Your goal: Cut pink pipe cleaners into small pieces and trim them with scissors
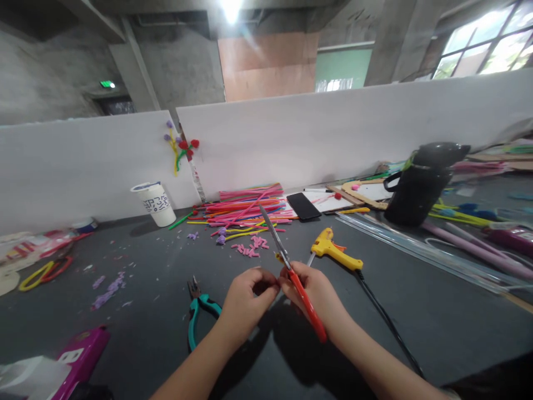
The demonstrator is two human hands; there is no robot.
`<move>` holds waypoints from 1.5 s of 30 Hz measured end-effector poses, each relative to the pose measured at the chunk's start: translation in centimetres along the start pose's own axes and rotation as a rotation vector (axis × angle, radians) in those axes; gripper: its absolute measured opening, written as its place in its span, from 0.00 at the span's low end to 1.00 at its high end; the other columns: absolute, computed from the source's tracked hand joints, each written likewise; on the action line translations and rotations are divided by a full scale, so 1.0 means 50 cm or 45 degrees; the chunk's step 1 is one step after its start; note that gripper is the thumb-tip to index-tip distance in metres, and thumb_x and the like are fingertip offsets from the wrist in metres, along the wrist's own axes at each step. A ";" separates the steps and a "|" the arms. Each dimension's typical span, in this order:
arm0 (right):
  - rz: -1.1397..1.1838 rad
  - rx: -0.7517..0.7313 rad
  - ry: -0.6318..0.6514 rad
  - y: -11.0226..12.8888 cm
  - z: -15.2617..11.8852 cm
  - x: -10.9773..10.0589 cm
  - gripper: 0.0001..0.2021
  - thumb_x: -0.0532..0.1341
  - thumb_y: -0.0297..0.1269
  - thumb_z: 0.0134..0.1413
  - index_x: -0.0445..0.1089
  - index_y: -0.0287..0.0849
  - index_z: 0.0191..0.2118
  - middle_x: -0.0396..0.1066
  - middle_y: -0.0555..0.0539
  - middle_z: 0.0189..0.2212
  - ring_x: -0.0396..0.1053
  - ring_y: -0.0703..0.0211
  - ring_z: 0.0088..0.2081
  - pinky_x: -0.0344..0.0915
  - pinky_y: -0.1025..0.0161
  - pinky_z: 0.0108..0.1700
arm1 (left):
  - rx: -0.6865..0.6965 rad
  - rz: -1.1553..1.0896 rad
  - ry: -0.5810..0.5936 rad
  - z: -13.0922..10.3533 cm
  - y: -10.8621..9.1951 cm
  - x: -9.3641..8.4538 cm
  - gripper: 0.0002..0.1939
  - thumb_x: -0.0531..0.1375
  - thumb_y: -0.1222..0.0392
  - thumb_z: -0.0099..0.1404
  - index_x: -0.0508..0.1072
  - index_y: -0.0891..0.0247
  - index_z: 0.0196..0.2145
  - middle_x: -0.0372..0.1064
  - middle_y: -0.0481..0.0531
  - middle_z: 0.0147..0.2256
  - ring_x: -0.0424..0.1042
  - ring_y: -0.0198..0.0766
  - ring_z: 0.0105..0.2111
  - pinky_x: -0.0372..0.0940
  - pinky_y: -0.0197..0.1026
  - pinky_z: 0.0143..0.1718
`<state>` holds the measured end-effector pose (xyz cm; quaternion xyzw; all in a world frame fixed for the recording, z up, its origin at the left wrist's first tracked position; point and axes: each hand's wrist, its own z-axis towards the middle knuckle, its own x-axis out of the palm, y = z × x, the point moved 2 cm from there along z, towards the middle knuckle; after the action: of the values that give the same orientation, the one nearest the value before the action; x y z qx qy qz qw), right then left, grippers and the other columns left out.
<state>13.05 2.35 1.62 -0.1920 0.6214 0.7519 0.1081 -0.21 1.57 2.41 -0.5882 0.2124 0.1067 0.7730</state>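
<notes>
My right hand (310,286) is closed around a pair of scissors (306,303) with red handles, its blades tilted up and away to the left. My left hand (252,297) is pinched, fingertips meeting those of the right hand; whatever sits between them is too small to make out. Teal-handled pliers (197,305) lie beside my left wrist. Beyond my hands are short cut pink pieces (250,246) and a pile of pipe cleaners (250,205), mostly pink. A yellow glue gun (335,250) rests on its side to the right, its black cord trailing toward me.
A white patterned cup (155,204), a black phone (303,206) and a black jug (422,186) stand or lie along the white partition (312,139). Clear strips (416,247) lie at right. Purple scraps (109,291) and a magenta object (81,358) are at left.
</notes>
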 end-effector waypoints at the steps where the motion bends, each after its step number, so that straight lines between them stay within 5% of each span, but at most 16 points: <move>1: -0.032 -0.024 -0.013 -0.001 0.000 0.001 0.03 0.51 0.33 0.40 0.56 0.42 0.21 0.53 0.56 0.14 0.55 0.67 0.18 0.52 0.70 0.20 | 0.001 0.006 -0.007 -0.001 0.000 0.001 0.03 0.55 0.65 0.50 0.69 0.64 0.24 0.65 0.49 0.24 0.64 0.35 0.26 0.59 0.36 0.30; 8: -0.145 -0.083 -0.049 -0.002 -0.001 0.002 0.06 0.53 0.38 0.42 0.57 0.42 0.22 0.57 0.54 0.18 0.57 0.64 0.22 0.53 0.69 0.23 | -0.180 -0.357 0.000 0.006 0.011 0.001 0.02 0.57 0.65 0.49 0.69 0.65 0.23 0.63 0.46 0.18 0.62 0.32 0.20 0.57 0.34 0.24; 18: -0.509 -0.124 0.066 0.013 -0.021 -0.029 0.08 0.53 0.43 0.48 0.57 0.44 0.31 0.62 0.53 0.20 0.60 0.63 0.21 0.51 0.69 0.23 | -0.335 -1.109 -0.259 0.017 0.004 -0.047 0.05 0.60 0.64 0.50 0.68 0.66 0.27 0.67 0.47 0.22 0.64 0.27 0.20 0.60 0.30 0.24; 28: -1.058 -0.300 0.035 0.001 -0.036 -0.025 0.18 0.47 0.51 0.51 0.62 0.40 0.34 0.69 0.46 0.24 0.67 0.56 0.25 0.50 0.65 0.24 | -0.220 -1.225 -0.304 0.018 -0.002 -0.053 0.01 0.59 0.67 0.51 0.70 0.67 0.24 0.64 0.46 0.21 0.63 0.25 0.20 0.60 0.28 0.23; 45: -1.145 -0.360 0.003 0.007 -0.042 -0.019 0.19 0.46 0.50 0.53 0.62 0.39 0.31 0.69 0.46 0.21 0.67 0.56 0.22 0.49 0.66 0.22 | -0.171 -1.256 -0.293 0.019 -0.002 -0.056 0.02 0.58 0.67 0.53 0.70 0.67 0.24 0.64 0.45 0.21 0.62 0.25 0.20 0.59 0.28 0.24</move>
<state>14.07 0.30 2.02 -0.4559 0.3681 0.7075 0.3951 -2.46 2.67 3.97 -0.6513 -0.1845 -0.1934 0.7102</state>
